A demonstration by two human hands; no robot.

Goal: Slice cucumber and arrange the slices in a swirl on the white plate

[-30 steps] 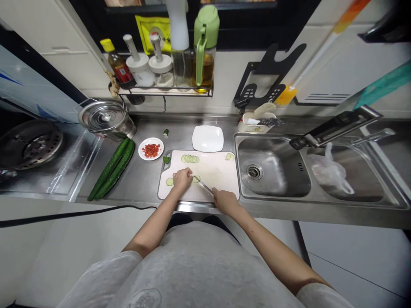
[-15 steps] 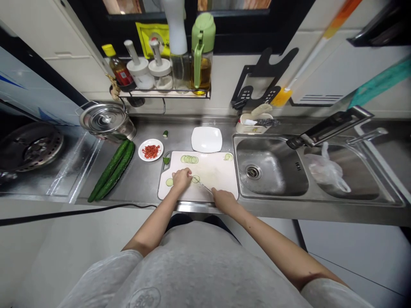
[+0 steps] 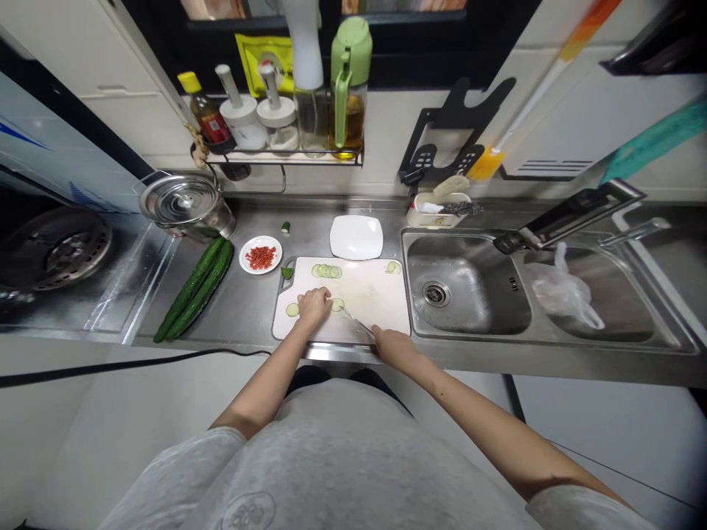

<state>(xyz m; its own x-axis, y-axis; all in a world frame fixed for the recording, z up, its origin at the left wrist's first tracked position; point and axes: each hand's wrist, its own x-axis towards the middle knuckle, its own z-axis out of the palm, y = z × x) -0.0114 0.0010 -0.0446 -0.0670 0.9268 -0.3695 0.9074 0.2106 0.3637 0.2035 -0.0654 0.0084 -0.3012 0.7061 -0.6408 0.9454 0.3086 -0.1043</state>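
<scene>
Slightly back, my right hand draws the slim metal knife it grips.
Beside a thin pale-green cucumber slice, my left hand's grip is unclear.

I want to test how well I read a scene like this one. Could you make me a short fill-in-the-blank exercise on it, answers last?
The right hand holds a ____ by its handle.
From where the person stands, the two long cucumbers lie to the ____ of the cutting board.
The chopped bits on the small round plate are coloured ____.
The plastic bag lies in a basin of the ____.

Missing words: knife; left; red; sink.
</scene>
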